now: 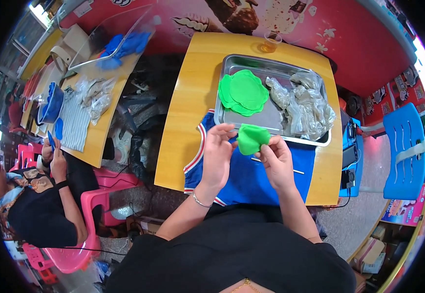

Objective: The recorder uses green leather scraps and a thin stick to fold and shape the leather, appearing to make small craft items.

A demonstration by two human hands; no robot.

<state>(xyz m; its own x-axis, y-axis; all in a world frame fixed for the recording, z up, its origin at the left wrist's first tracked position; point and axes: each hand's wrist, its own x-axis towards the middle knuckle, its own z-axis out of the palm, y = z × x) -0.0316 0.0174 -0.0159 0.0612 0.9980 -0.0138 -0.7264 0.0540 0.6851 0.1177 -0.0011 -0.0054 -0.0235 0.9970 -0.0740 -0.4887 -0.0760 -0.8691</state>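
Between my two hands, just in front of the tray, hangs a thin, soft green piece (252, 139), folded over on itself; I cannot tell its material. My left hand (218, 155) has its fingertips closed at the left edge of it. The right edge is pinched between the thumb and fingers of my right hand (278, 163). Beyond them, a stack of flat green pieces with wavy edges (244, 93) lies on the left side of a metal tray (229, 117). Under my hands is a blue cloth with red and white trim (244, 178), with a thin pale stick (298, 171) on it.
Clear plastic bags (305, 105) fill the tray's right side. A cup with amber liquid (270, 43) stands at the yellow table's (180, 122) far edge. Left, a person (41, 210) on a pink chair (97, 195) holds something blue at another table. A blue chair (403, 151) stands right.
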